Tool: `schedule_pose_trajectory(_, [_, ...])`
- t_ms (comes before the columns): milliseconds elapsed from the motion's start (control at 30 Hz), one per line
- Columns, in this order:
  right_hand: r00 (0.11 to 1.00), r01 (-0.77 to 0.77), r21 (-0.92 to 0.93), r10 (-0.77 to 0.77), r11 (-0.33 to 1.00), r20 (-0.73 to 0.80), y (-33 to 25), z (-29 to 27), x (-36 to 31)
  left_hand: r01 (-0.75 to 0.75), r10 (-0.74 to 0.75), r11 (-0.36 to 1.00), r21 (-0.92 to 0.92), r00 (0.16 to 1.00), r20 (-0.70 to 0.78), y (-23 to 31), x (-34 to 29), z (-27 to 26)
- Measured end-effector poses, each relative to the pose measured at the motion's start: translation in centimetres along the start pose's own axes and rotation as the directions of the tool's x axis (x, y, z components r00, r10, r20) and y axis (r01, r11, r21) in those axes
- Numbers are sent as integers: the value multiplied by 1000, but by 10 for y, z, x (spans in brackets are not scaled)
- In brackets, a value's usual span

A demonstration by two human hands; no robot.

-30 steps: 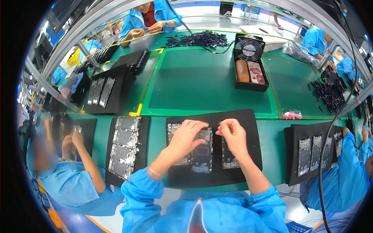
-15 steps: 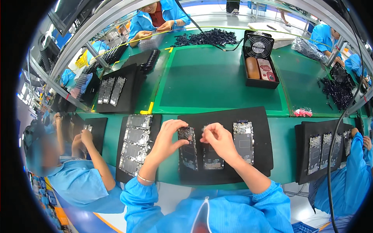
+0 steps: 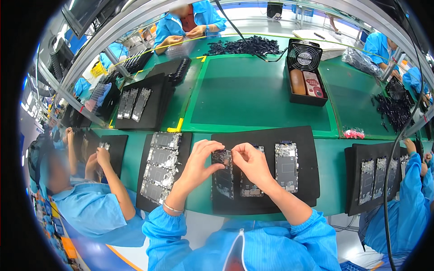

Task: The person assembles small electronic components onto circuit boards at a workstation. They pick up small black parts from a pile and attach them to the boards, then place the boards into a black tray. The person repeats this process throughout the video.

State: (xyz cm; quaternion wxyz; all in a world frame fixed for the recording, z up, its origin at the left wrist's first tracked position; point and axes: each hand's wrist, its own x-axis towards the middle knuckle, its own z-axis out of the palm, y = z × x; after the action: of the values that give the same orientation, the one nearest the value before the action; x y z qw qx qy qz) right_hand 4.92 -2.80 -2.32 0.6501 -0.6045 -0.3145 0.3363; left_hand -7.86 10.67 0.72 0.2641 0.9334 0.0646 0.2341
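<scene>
Three dark phone circuit boards lie side by side on a black mat [image 3: 303,203] in front of me. The thumb and fingers of my left hand [image 3: 201,165] grip the upper part of the leftmost circuit board [image 3: 223,183]. At that board's upper right edge, my right hand [image 3: 251,163] is closed in a pinch; whatever its fingertips hold is too small to make out. My right hand partly hides the middle circuit board [image 3: 251,187]. Fully visible to its right is the third circuit board [image 3: 286,167], with silver parts along its edges.
Left of my mat, a narrow dark pad [image 3: 141,189] carries several circuit boards [image 3: 160,163]. Further off stand a black box with a fan [image 3: 304,67] and a heap of black pieces [image 3: 244,46]. Co-workers sit left, right and opposite. A black cable [image 3: 389,180] hangs at right.
My right hand has moved left from above the middle board to the upper edge of the leftmost one. My left hand keeps its grip there. The whole view has shifted slightly.
</scene>
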Motion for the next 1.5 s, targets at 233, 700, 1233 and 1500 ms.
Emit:
schedule_pose_trajectory(233, [993,-106,350,117,931,-9,6,-37,3,111,-110,994,-9,994,25,-8,6,1])
schedule_pose_trajectory(700, [815,-471,-689,28,-551,-579,40,-309,27,324,-305,938,121,940,-153,-38,-27,62])
schedule_pose_trajectory(1233, [903,-188,-594,-99,782,-417,-20,-205,-108,774,-542,279,-568,616,572,13,-27,0])
schedule_pose_trajectory(1500, [663,-472,-726,-342,500,-666,-84,-430,-213,674,21,137,-726,731,682,161,99,146])
